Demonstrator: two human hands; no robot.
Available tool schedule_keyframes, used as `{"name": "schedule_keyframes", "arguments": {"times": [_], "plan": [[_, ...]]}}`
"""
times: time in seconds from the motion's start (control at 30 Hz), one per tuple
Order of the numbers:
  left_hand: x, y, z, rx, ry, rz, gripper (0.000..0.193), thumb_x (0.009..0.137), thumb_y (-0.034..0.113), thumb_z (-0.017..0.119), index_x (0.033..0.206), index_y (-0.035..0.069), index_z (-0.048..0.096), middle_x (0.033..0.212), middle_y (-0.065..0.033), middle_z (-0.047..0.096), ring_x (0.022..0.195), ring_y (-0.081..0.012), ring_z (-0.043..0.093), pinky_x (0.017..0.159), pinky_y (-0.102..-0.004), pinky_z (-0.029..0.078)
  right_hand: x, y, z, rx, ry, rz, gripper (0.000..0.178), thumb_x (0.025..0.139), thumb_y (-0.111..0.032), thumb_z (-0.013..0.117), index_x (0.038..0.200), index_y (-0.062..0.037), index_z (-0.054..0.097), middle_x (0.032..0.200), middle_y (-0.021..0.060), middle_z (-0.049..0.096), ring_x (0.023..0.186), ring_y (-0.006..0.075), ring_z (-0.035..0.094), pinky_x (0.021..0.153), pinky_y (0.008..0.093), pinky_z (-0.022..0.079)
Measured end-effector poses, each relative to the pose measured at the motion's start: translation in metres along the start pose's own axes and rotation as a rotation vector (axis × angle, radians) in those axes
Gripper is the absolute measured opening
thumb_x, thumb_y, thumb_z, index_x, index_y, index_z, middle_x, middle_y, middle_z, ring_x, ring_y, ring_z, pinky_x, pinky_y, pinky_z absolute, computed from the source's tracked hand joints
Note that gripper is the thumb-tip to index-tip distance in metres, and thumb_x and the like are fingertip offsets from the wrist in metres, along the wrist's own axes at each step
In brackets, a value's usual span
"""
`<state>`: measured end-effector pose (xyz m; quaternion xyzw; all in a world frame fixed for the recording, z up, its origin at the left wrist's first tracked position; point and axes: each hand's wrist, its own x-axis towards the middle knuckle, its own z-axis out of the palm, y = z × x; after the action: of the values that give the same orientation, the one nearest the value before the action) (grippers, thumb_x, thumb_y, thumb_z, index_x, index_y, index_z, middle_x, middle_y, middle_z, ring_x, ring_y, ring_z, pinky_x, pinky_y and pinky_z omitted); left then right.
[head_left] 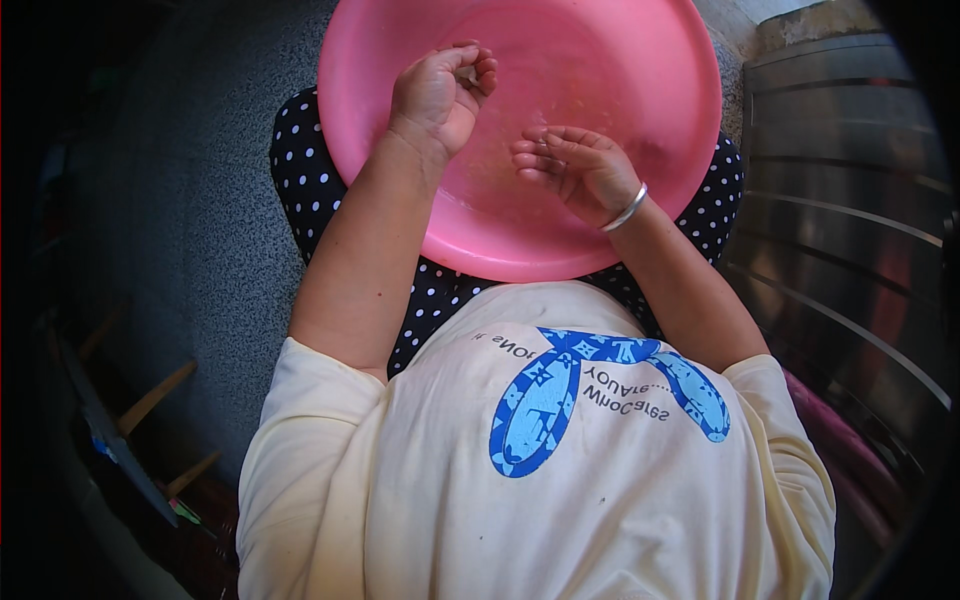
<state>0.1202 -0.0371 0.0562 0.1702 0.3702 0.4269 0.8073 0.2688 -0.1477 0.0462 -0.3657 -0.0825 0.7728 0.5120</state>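
Observation:
A wide pink plastic basin [530,255] rests across my lap. Small pale yellowish bits [570,105] show at its bottom, seemingly in shallow water. My left hand [440,95] is over the left part of the basin, its fingers curled in toward the thumb. Whatever may lie inside those fingers is too small to make out. Lower and to the right, my right hand [580,172] hovers above the basin with wet fingers stretched toward the left and slightly cupped. I see nothing clearly held in it. A silver bangle [628,208] circles my right wrist. The two hands are apart.
Black trousers with white dots [298,150] cover my knees on both sides of the basin. Grey speckled floor [215,200] lies to the left. A shiny metal panel with bars [850,170] stands close on the right. Wooden legs [155,395] of some furniture show at lower left.

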Motion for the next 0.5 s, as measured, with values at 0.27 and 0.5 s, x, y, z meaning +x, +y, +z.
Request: {"name": "schedule_keyframes", "arguments": {"times": [0.27, 0.5], "plan": [[0.0003, 0.0001, 0.0010, 0.018, 0.001, 0.004, 0.009, 0.076, 0.002, 0.048, 0.084, 0.000, 0.050, 0.078, -0.0095, 0.054, 0.072, -0.0174, 0.053, 0.065, -0.0270, 0.046, 0.0016, 0.0023, -0.0089, -0.048, 0.009, -0.008, 0.015, 0.083, -0.006, 0.047, 0.090, 0.0070, 0.048, 0.081, 0.0145, 0.057, 0.073, 0.0192, 0.058, 0.063, 0.0268, 0.051], [0.0001, 0.0005, 0.0004, 0.014, 0.004, 0.002, 0.009, 0.076, 0.002, 0.048, 0.085, 0.000, 0.050, 0.079, -0.0094, 0.054, 0.072, -0.0173, 0.053, 0.065, -0.0270, 0.046, -0.0011, -0.0004, -0.0021, 0.000, -0.023, -0.025, 0.016, 0.082, -0.003, 0.044, 0.093, 0.0092, 0.047, 0.086, 0.0165, 0.056, 0.076, 0.0214, 0.059, 0.068, 0.0294, 0.051]]}}
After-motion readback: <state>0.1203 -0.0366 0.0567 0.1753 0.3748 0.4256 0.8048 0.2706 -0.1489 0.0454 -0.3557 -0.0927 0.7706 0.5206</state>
